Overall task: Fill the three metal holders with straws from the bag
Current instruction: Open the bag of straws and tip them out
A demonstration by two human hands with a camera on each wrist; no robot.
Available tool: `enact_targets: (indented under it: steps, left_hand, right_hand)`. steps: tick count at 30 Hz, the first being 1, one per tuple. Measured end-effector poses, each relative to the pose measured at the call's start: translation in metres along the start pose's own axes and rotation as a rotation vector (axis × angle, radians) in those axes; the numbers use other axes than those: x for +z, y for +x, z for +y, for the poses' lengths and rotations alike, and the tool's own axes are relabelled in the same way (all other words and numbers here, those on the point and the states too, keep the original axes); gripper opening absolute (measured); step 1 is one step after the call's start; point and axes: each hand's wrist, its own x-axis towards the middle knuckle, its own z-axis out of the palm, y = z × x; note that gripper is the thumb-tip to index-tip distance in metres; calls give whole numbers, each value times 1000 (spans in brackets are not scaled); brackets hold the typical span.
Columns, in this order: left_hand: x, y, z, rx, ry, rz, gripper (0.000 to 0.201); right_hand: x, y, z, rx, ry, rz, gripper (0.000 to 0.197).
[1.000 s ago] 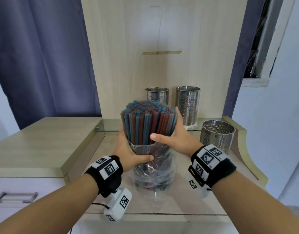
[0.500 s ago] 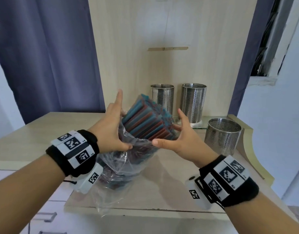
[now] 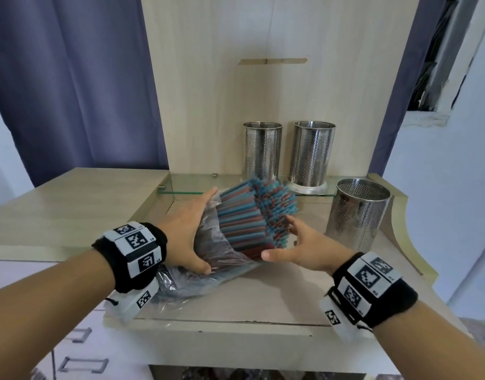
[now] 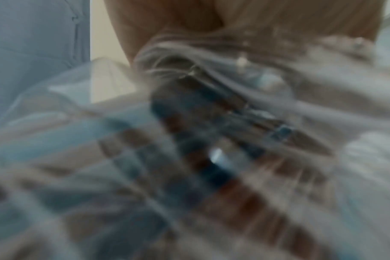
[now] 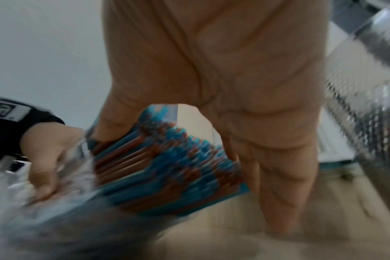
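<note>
Two hands tip the straws

Head view: left hand [image 3: 186, 231] grips the bag [image 3: 208, 259]; right hand [image 3: 299, 249], fingers loosely curved, cups the straws [image 3: 244, 223] mid-desk [image 3: 71, 204], three holders [image 3: 355, 212] along the far-right edge.
Wrist views: blurred, same holds.

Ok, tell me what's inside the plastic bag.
The plastic bag holds a thick bundle of blue and red straws, their upper ends sticking out of its mouth. Crumpled plastic and the left hand hide the bottom.
</note>
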Motion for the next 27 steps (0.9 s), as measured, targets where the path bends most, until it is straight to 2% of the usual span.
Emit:
enact_targets:
  steps: [2,3,6,9,11,13,14,18,21,22,25,27]
  left_hand:
    - [-3,1,-4,5,14,-5,151]
    - [-4,0,-5,9,15,-1,151]
    - [-2,-4,-6,-11,69,44,148]
    - [5,-9,-13,-91,96,74,142]
    - [10,-12,-22,-114,66,65,138]
    - [13,-15,-29,-131,70,40,136]
    - [13,-16,-31,-140,77,29,137]
    - [13,-19,-31,-160,111,24,140]
    - [15,-21,-28,-171,157,52,138]
    - [16,-20,-26,-188,165,67,138]
    - [18,-21,-22,-345,134,118,142]
    - [18,-22,-24,-427,7,92,146]
  right_hand:
    - [-14,0,-6,17,-87,13,77]
    - [-23,5,-7,22,-97,47,83]
    - [-38,24,-13,44,61,219,85]
    - [-33,48,-7,46,168,265,83]
    - [-23,60,-3,33,144,238,98]
    - [-15,67,-1,23,117,197,125]
    - [-11,71,0,23,90,167,133]
    - [8,75,2,-10,20,8,124]
    - [13,73,1,-4,36,3,136]
    - [11,68,-4,-30,36,18,130]
    - [8,50,-9,-199,-129,67,92]
    - [8,40,-8,-327,-355,39,96]
